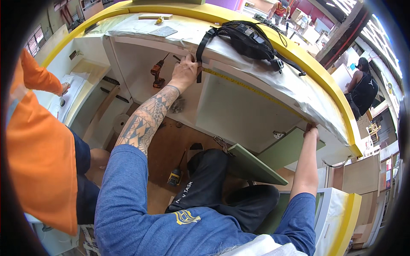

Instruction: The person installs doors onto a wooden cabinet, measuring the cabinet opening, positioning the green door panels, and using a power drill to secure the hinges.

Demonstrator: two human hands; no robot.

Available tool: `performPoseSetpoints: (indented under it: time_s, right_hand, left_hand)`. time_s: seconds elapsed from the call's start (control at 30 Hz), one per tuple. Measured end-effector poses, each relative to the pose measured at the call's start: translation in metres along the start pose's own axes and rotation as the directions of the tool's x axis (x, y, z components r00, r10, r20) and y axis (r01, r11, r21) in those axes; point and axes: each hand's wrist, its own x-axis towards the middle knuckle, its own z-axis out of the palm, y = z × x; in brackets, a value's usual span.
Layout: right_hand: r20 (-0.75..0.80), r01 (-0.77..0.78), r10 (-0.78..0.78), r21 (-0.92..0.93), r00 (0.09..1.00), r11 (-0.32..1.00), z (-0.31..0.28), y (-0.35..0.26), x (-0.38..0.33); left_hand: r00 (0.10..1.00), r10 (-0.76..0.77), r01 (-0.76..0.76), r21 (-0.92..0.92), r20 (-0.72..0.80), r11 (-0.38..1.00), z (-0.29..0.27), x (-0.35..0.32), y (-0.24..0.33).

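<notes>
A yellow tape measure (pixel 252 88) is stretched along the underside of the counter's front edge, above an open white cabinet compartment (pixel 239 106). My left hand (pixel 185 72) is closed at the tape's left end, beside a hanging black strap (pixel 200 55). A thin dark stick, perhaps a pencil, pokes out from its fingers. At the tape's right end my right hand (pixel 311 131) is closed on it, fingers partly hidden under the counter edge. Below, a green door panel (pixel 258 164) stands swung out on its hinge near my knees.
A black bag (pixel 245 40) lies on the plastic-covered counter (pixel 141 27). A cordless drill (pixel 158 74) rests inside the cabinet, and a yellow-and-black power tool (pixel 174 177) stands by my leg. A person in orange (pixel 40 149) works close on my left, near papers (pixel 70 96).
</notes>
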Motion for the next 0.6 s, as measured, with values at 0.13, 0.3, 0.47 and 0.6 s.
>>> performPoseSetpoints:
  time_s: [0.13,0.3,0.47,0.6]
  right_hand:
    - [-0.028,0.034,-0.036,-0.085,0.999,0.996,0.006,-0.001,-0.007]
    - [-0.053,0.034,-0.042,-0.141,0.998,0.989,0.003,-0.002,-0.017]
    - [-0.011,-0.005,0.005,-0.065,1.000,0.998,0.007,0.002,-0.016]
    - [-0.012,0.022,-0.023,-0.053,1.000,0.998,-0.004,-0.002,0.007]
  left_hand:
    - [0.999,0.018,-0.017,0.012,-0.028,1.000,0.009,0.003,-0.008]
    - [1.000,0.020,-0.021,0.008,0.012,1.000,0.011,0.005,-0.005]
    - [1.000,0.014,-0.014,0.030,0.004,0.999,0.013,0.006,-0.013]
    - [1.000,0.013,-0.012,-0.013,0.008,1.000,0.012,0.006,-0.006]
